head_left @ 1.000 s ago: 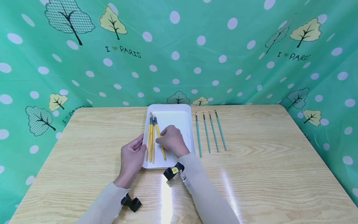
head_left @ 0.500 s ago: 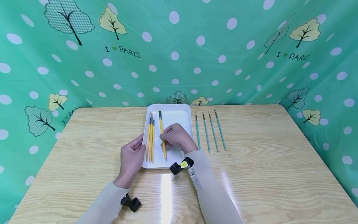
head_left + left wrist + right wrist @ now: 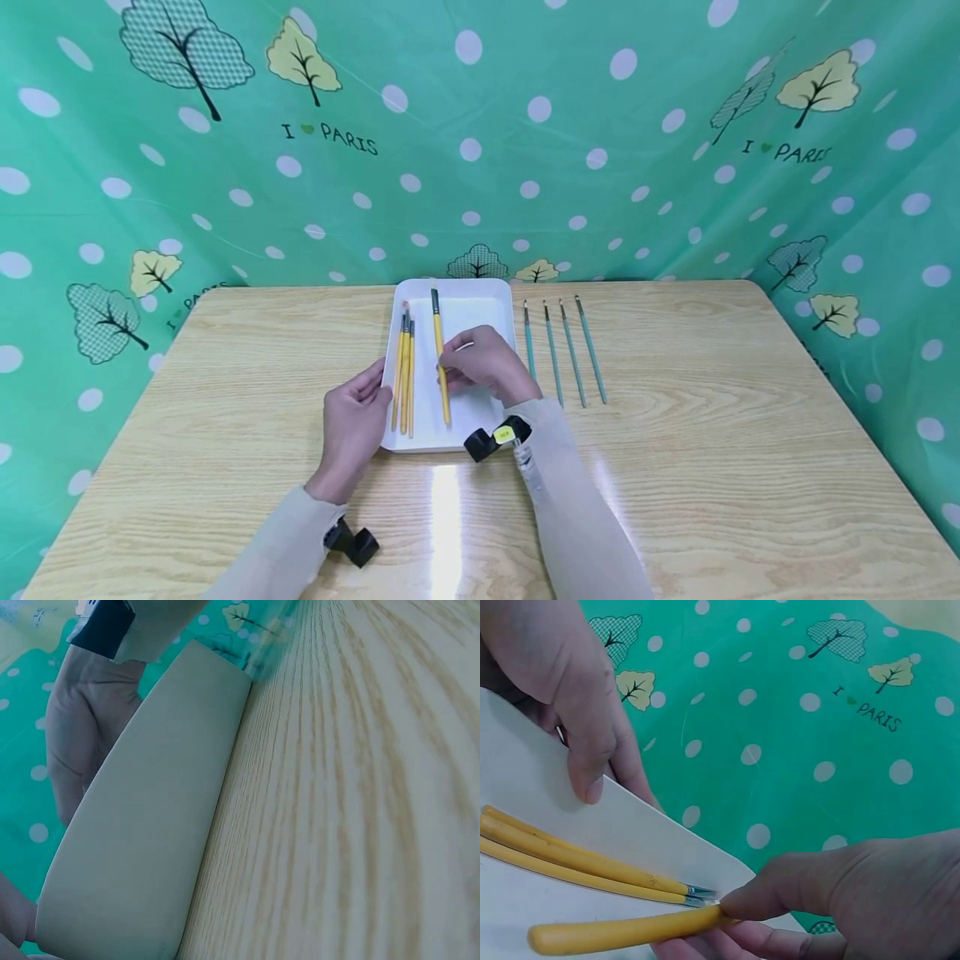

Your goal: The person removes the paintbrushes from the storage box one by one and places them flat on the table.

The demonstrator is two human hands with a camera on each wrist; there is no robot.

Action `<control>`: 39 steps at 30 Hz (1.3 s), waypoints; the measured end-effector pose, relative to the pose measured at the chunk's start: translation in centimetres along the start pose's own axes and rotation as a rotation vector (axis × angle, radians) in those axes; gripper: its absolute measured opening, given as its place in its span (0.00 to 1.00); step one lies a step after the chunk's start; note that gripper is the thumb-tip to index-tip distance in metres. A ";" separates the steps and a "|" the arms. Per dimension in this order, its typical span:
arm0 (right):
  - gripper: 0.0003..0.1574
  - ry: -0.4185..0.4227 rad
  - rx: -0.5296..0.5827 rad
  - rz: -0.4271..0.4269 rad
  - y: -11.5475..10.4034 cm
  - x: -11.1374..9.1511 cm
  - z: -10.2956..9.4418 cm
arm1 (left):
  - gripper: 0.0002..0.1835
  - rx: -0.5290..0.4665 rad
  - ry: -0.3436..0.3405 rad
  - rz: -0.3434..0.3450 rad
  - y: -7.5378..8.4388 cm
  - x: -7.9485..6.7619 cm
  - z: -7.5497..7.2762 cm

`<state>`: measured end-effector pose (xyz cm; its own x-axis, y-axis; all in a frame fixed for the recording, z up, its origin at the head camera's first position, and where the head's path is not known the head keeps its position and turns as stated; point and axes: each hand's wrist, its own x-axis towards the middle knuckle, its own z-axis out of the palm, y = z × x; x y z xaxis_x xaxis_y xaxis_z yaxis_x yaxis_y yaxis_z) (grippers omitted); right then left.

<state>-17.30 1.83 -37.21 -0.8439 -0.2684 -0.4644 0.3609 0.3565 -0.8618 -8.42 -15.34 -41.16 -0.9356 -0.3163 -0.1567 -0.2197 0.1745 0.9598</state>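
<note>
A shallow white tray (image 3: 480,310) lies at the back middle of the table. My left hand (image 3: 356,425) grips its left side, thumb over the rim. Thumb and fingers of my right hand (image 3: 487,362) pinch a yellow-handled paintbrush (image 3: 622,934) partway along its handle, bristles pointing away from me, over the tray's middle. Along the tray's left wall lie three more yellow paintbrushes (image 3: 407,383), side by side. In the left wrist view the tray's outer wall (image 3: 142,825) fills the middle.
Several teal-handled paintbrushes (image 3: 573,354) lie in a spaced row on the wooden table (image 3: 712,458), just right of the tray. A green dotted cloth (image 3: 570,208) printed with trees hangs behind the table and along its sides.
My right hand has shifted right with the yellow paintbrush, away from the other three. The brush has slid forward, bristles toward the tray's far rim. My left hand stays on the tray.
</note>
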 end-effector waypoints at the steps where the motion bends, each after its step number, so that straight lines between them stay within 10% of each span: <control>1: 0.05 -0.002 0.006 -0.001 0.0 0.0 -0.1 | 0.25 -0.001 0.001 0.001 0.0 0.0 0.0; 39: 0.14 0.025 0.121 -0.074 0.1 -1.0 -5.4 | 0.25 -0.001 -0.002 -0.008 0.1 0.0 0.0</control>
<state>-18.60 6.98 -35.74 -0.8790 -0.2674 -0.3948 0.3411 0.2258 -0.9125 -8.46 -15.38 -41.09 -0.9344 -0.3156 -0.1651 -0.2270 0.1705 0.9588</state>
